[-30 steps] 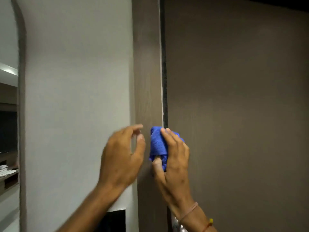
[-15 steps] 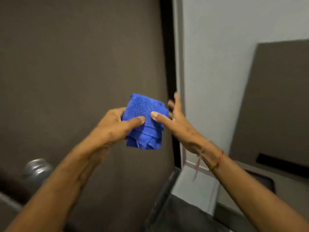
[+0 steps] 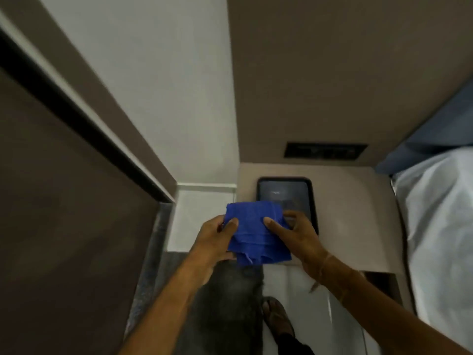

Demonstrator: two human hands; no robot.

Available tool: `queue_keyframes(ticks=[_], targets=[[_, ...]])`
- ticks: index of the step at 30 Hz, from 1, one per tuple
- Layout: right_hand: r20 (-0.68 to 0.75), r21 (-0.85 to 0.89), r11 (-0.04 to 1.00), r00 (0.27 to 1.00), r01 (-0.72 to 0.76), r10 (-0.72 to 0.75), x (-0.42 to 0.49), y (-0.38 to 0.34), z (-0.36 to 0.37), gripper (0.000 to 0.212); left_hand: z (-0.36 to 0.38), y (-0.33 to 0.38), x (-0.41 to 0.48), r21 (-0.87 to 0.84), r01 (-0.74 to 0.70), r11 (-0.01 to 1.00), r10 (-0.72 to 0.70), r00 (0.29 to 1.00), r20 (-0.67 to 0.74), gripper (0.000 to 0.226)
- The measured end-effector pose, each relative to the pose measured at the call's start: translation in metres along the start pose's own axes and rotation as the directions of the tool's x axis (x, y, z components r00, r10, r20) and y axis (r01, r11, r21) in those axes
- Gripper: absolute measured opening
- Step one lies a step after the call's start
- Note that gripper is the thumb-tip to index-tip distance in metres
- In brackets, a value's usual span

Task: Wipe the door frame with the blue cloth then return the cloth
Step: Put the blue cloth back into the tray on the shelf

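A folded blue cloth point(image 3: 256, 234) hangs in the air at the centre of the head view, pinched between both hands. My left hand point(image 3: 217, 239) grips its left edge with the thumb on top. My right hand point(image 3: 297, 234) grips its right edge the same way. The cloth is above the floor, just in front of a low beige bedside unit point(image 3: 358, 221). The brown door frame point(image 3: 107, 106) runs diagonally at the left, beside the dark brown door point(image 3: 64, 201), well away from the cloth.
A dark tablet-like tray point(image 3: 286, 193) lies on the bedside unit. A bed with white sheet point(image 3: 440, 226) fills the right edge. A white wall point(image 3: 166, 85) stands behind. My sandalled foot point(image 3: 276, 319) and a dark mat point(image 3: 225, 303) are on the floor below.
The view has swung from the left door frame across the door and down to the bedside unit. The cloth has left the frame and is now held by both hands.
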State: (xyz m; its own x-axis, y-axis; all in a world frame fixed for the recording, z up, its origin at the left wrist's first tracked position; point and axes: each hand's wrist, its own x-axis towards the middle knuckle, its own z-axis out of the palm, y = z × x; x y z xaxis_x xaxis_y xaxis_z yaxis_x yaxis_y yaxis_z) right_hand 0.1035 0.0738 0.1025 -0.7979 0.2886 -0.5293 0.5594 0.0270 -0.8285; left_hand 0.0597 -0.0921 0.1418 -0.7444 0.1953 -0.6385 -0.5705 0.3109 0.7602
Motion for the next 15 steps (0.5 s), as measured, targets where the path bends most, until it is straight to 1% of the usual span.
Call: queue_keyframes(ticks=[2,3,5,8,10,11,13,15], targets=[[-0.056,-0.057,0.995,0.995,-0.082,0.079,0.046,0.029,-0.016,0.053,0.034,-0.024,0.059,0.079,-0.002,0.997,0.003,1.0,-0.011,0.023],[-0.069,-0.086,0.99,0.992,-0.115,0.109,0.068,0.042,-0.023,0.055,0.05,-0.035,0.085,0.139,-0.003,0.99,0.009,0.999,-0.04,0.025],[-0.101,-0.13,0.983,0.988,-0.129,0.116,0.108,0.066,-0.035,0.056,0.079,-0.053,0.132,0.224,-0.002,0.974,0.025,0.995,-0.1,0.03],[-0.184,-0.19,0.976,0.98,-0.105,0.069,0.158,0.098,-0.048,0.053,0.113,-0.073,0.189,0.321,-0.013,0.947,0.068,0.985,-0.16,0.039],[-0.19,-0.252,0.966,0.982,-0.063,0.014,0.184,0.11,-0.051,0.051,0.125,-0.079,0.218,0.368,-0.039,0.929,0.106,0.981,-0.165,0.043],[-0.177,-0.312,0.948,0.984,-0.058,0.002,0.197,0.117,-0.054,0.051,0.132,-0.083,0.232,0.414,-0.044,0.909,0.118,0.981,-0.155,0.046],[-0.13,-0.49,0.871,0.991,-0.036,-0.032,0.212,0.132,-0.054,0.055,0.141,-0.095,0.248,0.561,-0.07,0.825,0.169,0.978,-0.125,0.053],[-0.064,-0.665,0.744,0.987,0.068,-0.148,0.212,0.145,-0.052,0.054,0.143,-0.11,0.247,0.705,-0.153,0.692,0.273,0.96,-0.059,0.057]])
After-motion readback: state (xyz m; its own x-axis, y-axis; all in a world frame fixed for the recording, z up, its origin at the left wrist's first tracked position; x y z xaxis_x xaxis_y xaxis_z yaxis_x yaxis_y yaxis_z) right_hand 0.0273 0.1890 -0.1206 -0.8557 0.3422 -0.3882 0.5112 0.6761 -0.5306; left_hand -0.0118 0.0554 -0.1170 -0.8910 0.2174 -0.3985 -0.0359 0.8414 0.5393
